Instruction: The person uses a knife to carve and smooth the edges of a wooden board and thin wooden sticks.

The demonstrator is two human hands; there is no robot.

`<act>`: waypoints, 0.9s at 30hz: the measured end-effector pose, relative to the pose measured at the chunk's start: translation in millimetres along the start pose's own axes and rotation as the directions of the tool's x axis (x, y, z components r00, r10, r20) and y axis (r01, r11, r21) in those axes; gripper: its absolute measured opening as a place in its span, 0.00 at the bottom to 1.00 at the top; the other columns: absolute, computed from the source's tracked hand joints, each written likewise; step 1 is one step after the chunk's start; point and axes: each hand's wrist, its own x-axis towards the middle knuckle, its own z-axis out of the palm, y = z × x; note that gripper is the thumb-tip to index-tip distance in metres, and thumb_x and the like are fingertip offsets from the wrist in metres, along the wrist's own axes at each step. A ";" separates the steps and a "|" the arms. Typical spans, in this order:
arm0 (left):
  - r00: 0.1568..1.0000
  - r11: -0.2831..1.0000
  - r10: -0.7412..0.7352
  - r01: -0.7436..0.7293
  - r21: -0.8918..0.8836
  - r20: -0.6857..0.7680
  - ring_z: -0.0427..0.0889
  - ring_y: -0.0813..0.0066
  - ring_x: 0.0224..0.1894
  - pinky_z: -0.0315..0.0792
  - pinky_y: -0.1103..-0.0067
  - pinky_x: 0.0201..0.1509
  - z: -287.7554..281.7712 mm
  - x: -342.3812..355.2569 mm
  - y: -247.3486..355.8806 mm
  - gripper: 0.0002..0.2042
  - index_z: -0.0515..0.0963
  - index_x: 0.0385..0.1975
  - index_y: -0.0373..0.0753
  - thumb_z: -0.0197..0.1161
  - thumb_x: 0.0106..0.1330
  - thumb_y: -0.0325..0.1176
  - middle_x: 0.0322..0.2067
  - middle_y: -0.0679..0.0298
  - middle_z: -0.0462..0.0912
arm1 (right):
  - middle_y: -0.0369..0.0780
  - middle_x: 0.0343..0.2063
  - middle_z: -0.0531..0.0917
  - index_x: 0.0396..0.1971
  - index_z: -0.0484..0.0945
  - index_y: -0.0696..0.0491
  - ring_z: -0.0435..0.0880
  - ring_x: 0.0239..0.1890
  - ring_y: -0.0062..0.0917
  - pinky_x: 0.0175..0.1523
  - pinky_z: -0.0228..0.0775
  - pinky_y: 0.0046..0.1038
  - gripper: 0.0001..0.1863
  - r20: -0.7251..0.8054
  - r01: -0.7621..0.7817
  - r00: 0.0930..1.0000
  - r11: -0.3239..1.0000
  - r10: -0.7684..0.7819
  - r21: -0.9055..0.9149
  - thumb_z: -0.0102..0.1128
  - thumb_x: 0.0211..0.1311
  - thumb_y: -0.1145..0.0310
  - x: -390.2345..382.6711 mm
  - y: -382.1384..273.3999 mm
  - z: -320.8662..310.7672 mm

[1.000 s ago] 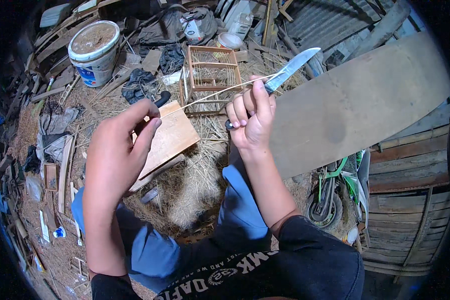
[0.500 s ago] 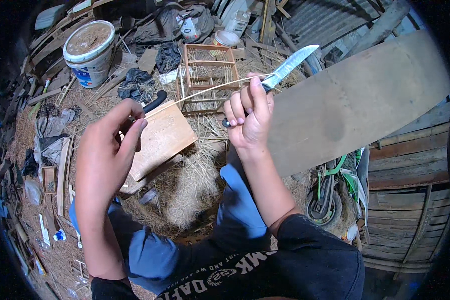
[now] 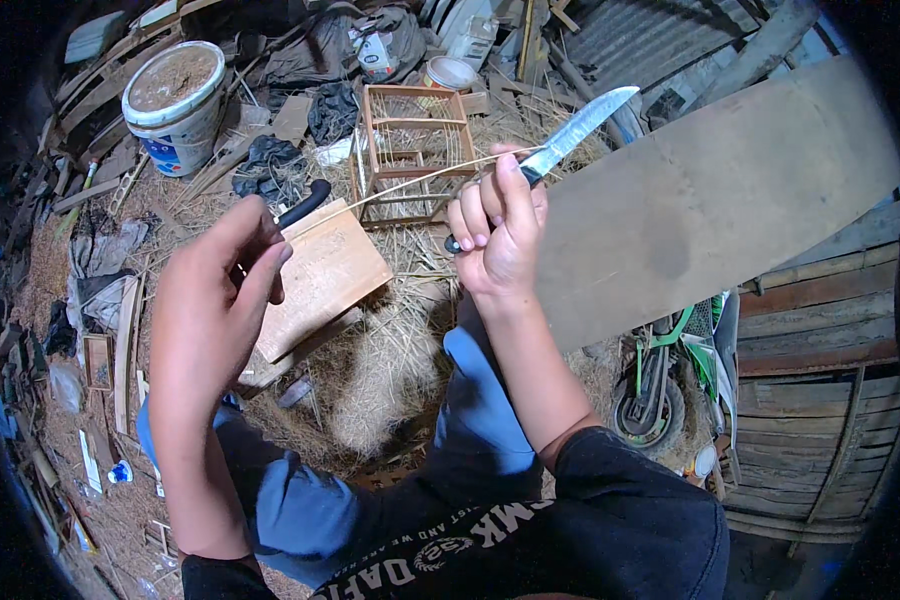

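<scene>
My right hand (image 3: pixel 497 215) grips a knife (image 3: pixel 578 130) by its dark handle, the broad blade pointing up and to the right. A thin pale bamboo strip (image 3: pixel 400 187) runs from my left hand (image 3: pixel 232 262) to the base of the blade, where my right thumb presses near it. The fingers of my left hand are pinched on the strip's other end. Just beyond those fingertips shows a curved black handle (image 3: pixel 310 200), partly hidden by the hand. Under the strip lies a light wooden board (image 3: pixel 327 283).
Ahead stands a small wooden cage frame (image 3: pixel 420 125) with thin bars. A white bucket (image 3: pixel 173 120) is at the far left. To the right extends a large brown panel (image 3: pixel 690 200), with a green motorbike (image 3: pixel 660 385) below it. Straw and shavings (image 3: pixel 385 380) cover the floor.
Both hands hold nearly the same pose, knife and strip included. The surroundings have shifted very slightly in the view.
</scene>
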 end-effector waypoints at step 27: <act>0.998 0.999 -0.021 0.023 0.044 -0.058 0.72 0.82 0.27 0.68 0.81 0.31 13.8 1.7 -3.5 0.07 0.69 0.34 0.32 0.61 0.70 0.27 0.24 0.64 0.74 | 0.27 0.12 0.56 0.43 0.74 0.53 0.54 0.10 0.12 0.13 0.49 0.19 0.06 -0.020 -0.047 0.999 0.995 0.049 0.083 0.52 0.74 0.67 6.8 -0.1 -5.1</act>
